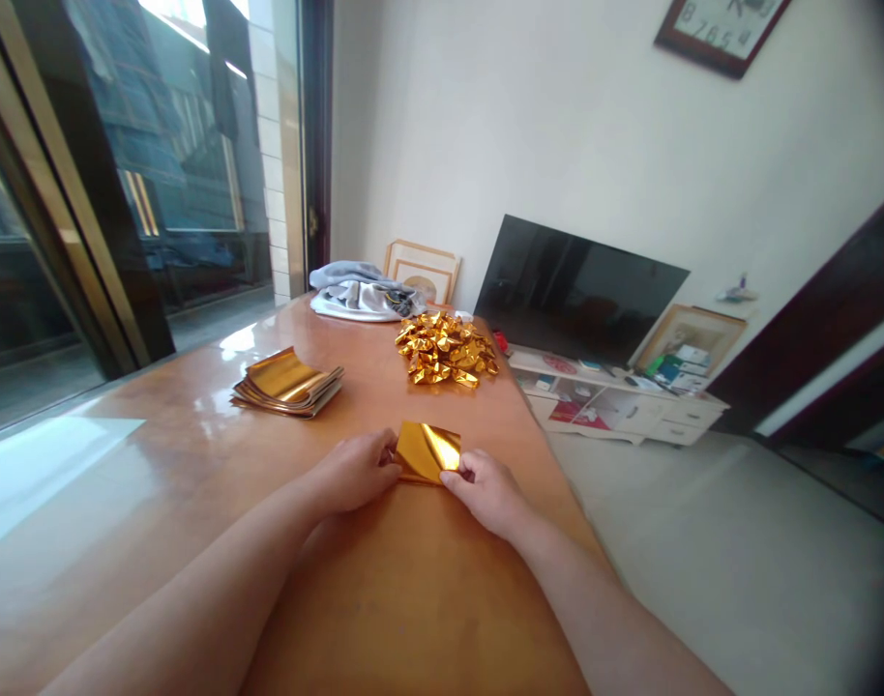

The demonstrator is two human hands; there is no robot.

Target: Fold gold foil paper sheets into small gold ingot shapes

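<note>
Between my two hands is a shiny sheet of gold foil paper (424, 449), slightly curved, just above or on the table. My left hand (366, 469) grips its left edge with fingers curled. At the right edge, my right hand (489, 488) pinches the sheet, thumb on top near the lower corner. To the left lies a stack of gold foil paper (286, 382), its top sheets curling up. Beyond my hands sits a heap of folded gold foil pieces (446, 348).
The glossy wooden table (384, 599) has its right edge close to my right forearm. Bundled light-coloured cloth (362, 293) lies at the far end, near a leaning picture frame (424, 271). Past the right edge stand a television (579, 290) and a low white cabinet (631, 411).
</note>
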